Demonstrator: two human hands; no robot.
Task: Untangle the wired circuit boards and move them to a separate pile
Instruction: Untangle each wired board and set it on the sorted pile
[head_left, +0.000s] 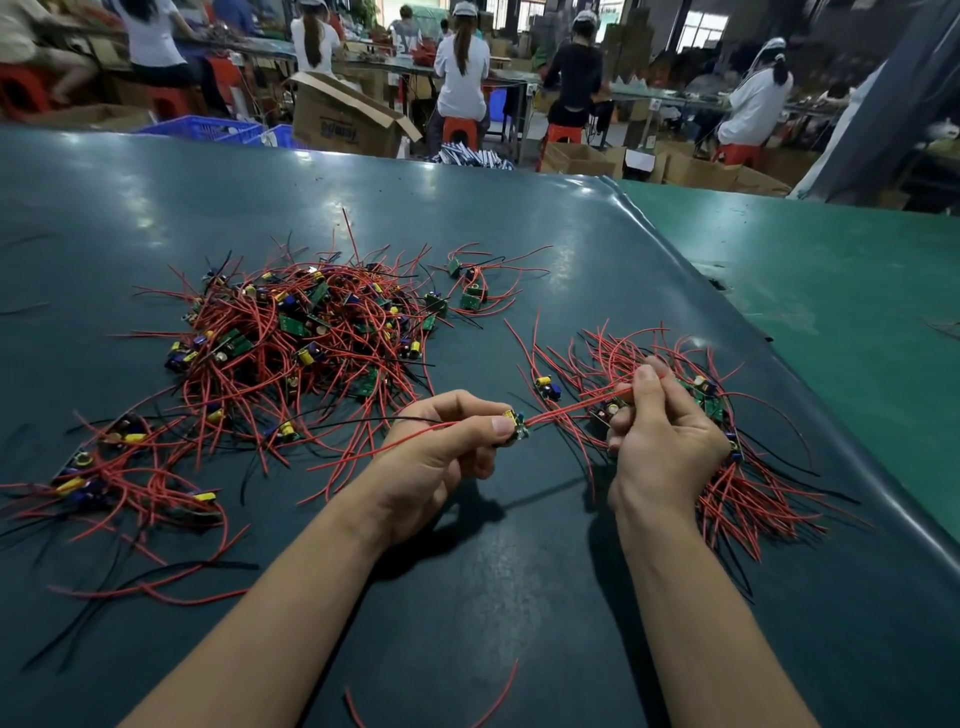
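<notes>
The dark green mat is covering the work surface; its right edge is running diagonally from 12 o'clock down to 4 o'clock, where a lighter green surface is lying beyond it. Bare mat is lying open between the forearms at 6 o'clock and along the far strip at 11 to 12 o'clock.

Two hands are working. The left hand is pinching one small circuit board between thumb and curled fingers, just below picture centre. The right hand is gripping that board's red wires at 3 o'clock, fingers closed round them, and is stretching them taut between the hands. The hands are standing apart, joined only by these wires.

Three groupings of boards are lying on the mat: the large tangled pile at 10 o'clock, a smaller loose cluster at 8 o'clock, and the sorted pile at 3 to 4 o'clock, partly under the right hand. Individual boards are too many and too tangled to count.

The held board is showing a green base with yellow components; red and black leads are trailing from it. One loose red wire is lying at 6 o'clock.
</notes>
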